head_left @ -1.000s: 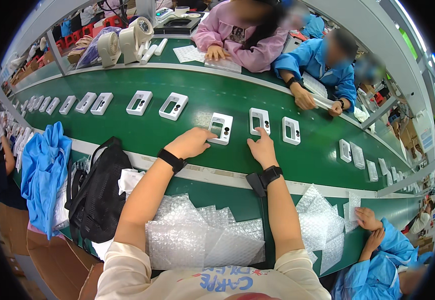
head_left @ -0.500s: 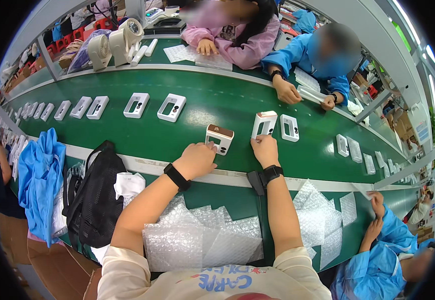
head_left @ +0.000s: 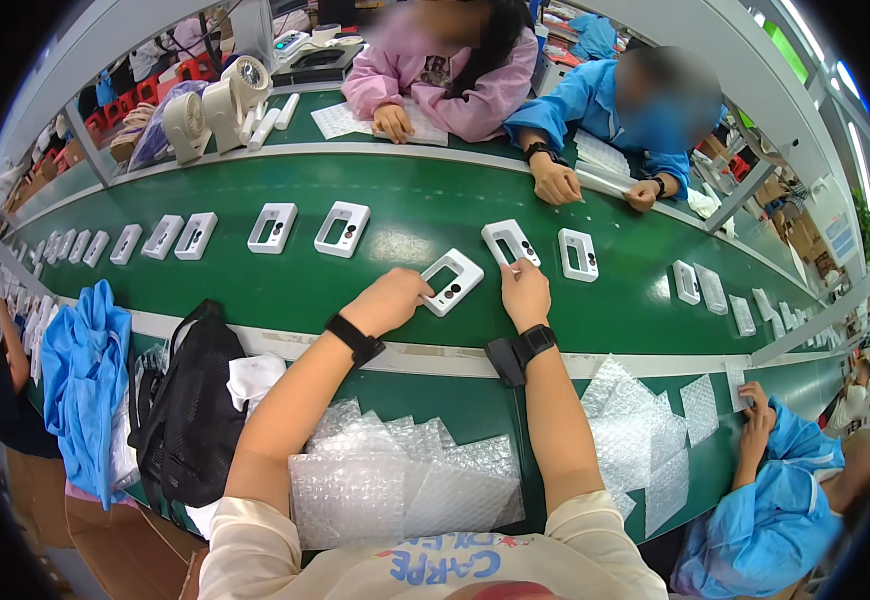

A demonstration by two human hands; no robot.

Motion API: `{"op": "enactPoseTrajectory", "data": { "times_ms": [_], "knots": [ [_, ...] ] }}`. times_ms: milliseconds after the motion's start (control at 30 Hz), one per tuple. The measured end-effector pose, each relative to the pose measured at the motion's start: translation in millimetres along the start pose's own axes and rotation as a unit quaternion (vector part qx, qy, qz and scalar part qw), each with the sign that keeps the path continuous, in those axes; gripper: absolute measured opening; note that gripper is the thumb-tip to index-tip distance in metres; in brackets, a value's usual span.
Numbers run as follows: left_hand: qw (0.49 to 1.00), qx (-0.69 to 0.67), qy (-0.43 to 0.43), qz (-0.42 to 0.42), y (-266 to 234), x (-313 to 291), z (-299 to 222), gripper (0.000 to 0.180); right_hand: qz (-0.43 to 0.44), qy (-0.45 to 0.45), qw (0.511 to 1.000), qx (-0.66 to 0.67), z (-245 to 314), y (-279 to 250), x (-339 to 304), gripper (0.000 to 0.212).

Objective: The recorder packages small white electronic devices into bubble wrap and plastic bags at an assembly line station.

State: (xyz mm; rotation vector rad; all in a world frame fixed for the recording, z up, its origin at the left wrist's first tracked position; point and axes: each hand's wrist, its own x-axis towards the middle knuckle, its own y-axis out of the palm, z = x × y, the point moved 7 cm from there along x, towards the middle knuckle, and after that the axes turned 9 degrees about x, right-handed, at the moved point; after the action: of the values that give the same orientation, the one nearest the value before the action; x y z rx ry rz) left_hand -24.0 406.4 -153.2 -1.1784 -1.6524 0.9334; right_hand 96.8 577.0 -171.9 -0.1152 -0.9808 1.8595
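My left hand (head_left: 391, 300) grips the lower left side of a white, rectangular plastic housing (head_left: 468, 272) with a wide opening and black round spots along one side. It lies at a slant on the green belt. Just to its right, my right hand (head_left: 526, 292) pinches the near edge of a similar white housing (head_left: 500, 229), which sits turned the other way. The fingertips partly cover both housings. A third white housing (head_left: 579, 254) rests close by on the right, touched by neither hand.
More housings (head_left: 342, 229) stand in a row leftward along the belt (head_left: 395, 190). Bubble-wrap bags (head_left: 350, 495) lie before me, with others (head_left: 620, 440) to the right. A black bag (head_left: 190, 410) is at left. Co-workers' hands (head_left: 555, 182) are across the belt; another co-worker sits at lower right.
Both held housings have tipped from standing, with their top ends showing, to lying flatter on the belt. The far co-worker's hands have lowered the strip they hold.
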Motion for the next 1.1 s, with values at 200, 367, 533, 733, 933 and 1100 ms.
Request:
{"op": "enactPoseTrajectory", "data": {
  "times_ms": [200,367,533,733,933,1100],
  "knots": [
    [0.995,0.050,-0.078,-0.037,2,39,24,0.031,-0.028,0.072,0.947,0.311,-9,-3,-2,0.030],
    [0.991,-0.059,-0.115,-0.012,-5,43,14,0.039,-0.065,0.091,0.811,0.575,-14,0,-3,0.027],
    [0.996,-0.085,-0.031,-0.013,-57,-5,-24,0.051,0.170,0.108,0.851,0.484,-3,23,-13,0.023],
    [0.984,-0.093,-0.101,0.111,-104,-102,-55,0.049,0.150,0.109,0.700,0.689,17,33,-14,0.019],
    [0.952,-0.042,-0.242,0.182,-91,-189,-66,0.043,0.197,0.172,0.695,0.670,42,38,-31,0.012],
    [0.959,-0.176,-0.185,0.119,-84,-210,-90,0.036,0.231,0.155,0.739,0.614,35,37,-33,0.015]
  ]
}}
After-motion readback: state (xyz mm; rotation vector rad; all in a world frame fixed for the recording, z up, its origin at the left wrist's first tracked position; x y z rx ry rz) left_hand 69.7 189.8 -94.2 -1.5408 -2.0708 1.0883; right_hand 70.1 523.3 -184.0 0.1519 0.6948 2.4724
